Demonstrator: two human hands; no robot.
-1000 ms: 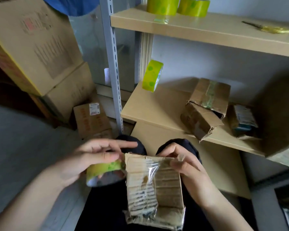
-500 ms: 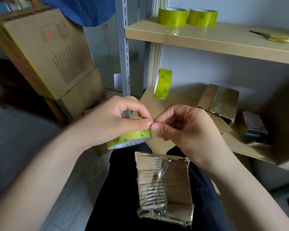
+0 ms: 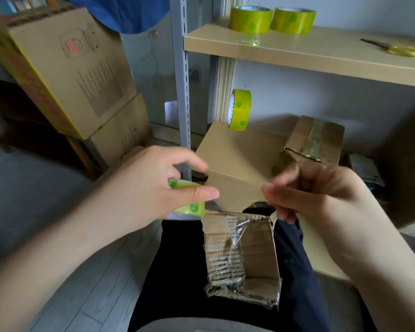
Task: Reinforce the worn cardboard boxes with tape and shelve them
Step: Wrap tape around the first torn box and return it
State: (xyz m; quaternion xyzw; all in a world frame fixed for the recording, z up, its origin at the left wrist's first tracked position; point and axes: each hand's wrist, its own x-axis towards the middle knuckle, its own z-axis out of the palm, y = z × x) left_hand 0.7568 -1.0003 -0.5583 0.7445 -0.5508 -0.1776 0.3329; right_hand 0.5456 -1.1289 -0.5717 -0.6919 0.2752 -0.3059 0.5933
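Hands pulled apart since 0.5 s ago, left hand point(image 3: 153, 185) gripping tape roll point(image 3: 189, 207), right hand point(image 3: 304, 192) pinching apparent tape end, worn box point(image 3: 242, 257) on lap: light, crushable, hold by edges.

Print on the stacked cartons point(image 3: 82, 75) is too blurred to read.

Yellow-green tape rolls point(image 3: 250, 19) with darker green dots, brown cardboard boxes point(image 3: 240, 256), pale tan shelves point(image 3: 297, 49), black trousers point(image 3: 177, 271)
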